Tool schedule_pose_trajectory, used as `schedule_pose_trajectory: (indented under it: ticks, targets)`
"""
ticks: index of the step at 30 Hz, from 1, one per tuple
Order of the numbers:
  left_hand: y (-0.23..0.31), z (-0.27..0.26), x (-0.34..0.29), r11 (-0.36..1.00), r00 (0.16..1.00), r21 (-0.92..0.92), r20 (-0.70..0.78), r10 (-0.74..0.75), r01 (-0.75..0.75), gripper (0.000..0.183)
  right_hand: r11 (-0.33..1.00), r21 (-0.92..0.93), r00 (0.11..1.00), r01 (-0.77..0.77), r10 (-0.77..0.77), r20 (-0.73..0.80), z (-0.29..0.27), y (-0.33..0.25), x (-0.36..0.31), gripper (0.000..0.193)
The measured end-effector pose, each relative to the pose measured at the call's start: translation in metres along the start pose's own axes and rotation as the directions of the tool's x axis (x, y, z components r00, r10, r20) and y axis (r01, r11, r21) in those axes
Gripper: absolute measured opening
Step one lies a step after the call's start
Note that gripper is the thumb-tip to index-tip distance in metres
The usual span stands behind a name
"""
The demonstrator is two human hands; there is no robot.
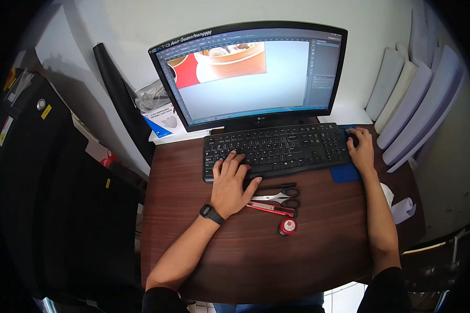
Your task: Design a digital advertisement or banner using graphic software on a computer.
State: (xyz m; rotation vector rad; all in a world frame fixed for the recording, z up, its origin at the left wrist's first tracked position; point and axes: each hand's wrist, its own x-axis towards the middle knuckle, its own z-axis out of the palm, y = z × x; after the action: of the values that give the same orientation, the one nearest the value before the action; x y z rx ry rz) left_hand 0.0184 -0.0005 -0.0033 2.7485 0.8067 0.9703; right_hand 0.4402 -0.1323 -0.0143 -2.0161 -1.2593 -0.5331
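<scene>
My left hand [230, 185] rests with its fingers apart on the left part of a black keyboard [277, 148]. A black digital watch [210, 213] is on that wrist. My right hand [361, 151] is curled over a dark computer mouse [353, 140], mostly hidden under the fingers, on a blue mouse pad [344, 174]. Behind the keyboard stands a monitor [245, 96] showing an editing window with a red and orange picture. Beside my left thumb lie scissors [281, 197], a red box cutter [272, 208] and a black pen [280, 185].
A small round red-and-black object [287, 226] sits on the brown desk [193, 276]. White rolls [425, 99] lean at the right, with a curled paper piece [403, 210] at the desk's edge. A box [164, 119] stands left of the monitor, near a black cabinet [62, 172].
</scene>
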Motion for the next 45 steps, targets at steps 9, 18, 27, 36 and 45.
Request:
schedule_pose_trajectory:
  ticks: [9,18,27,36,45]
  targets:
    - [0.0,-0.001,0.0,1.0,1.0,0.012,0.008,-0.007,0.007,0.038,1.0,-0.023,1.0,-0.02,0.02,0.006,0.0,-0.002,0.001,0.027]
    - [0.0,0.0,0.001,1.0,1.0,0.006,-0.006,0.006,-0.006,0.036,1.0,-0.023,1.0,0.007,-0.007,-0.018,-0.002,-0.001,0.002,0.025]
    - [-0.001,-0.001,0.0,1.0,1.0,0.023,0.001,0.01,-0.01,0.037,1.0,0.003,1.0,0.002,-0.002,-0.029,-0.001,-0.005,0.001,0.026]
    - [0.0,-0.001,0.002,1.0,1.0,-0.008,-0.019,-0.022,0.022,0.041,1.0,0.002,1.0,-0.017,0.017,-0.02,0.0,0.0,0.001,0.029]
    - [0.001,-0.002,0.002,1.0,1.0,0.003,-0.013,-0.014,0.014,0.047,1.0,0.017,1.0,-0.017,0.017,-0.007,-0.002,-0.003,0.001,0.03]
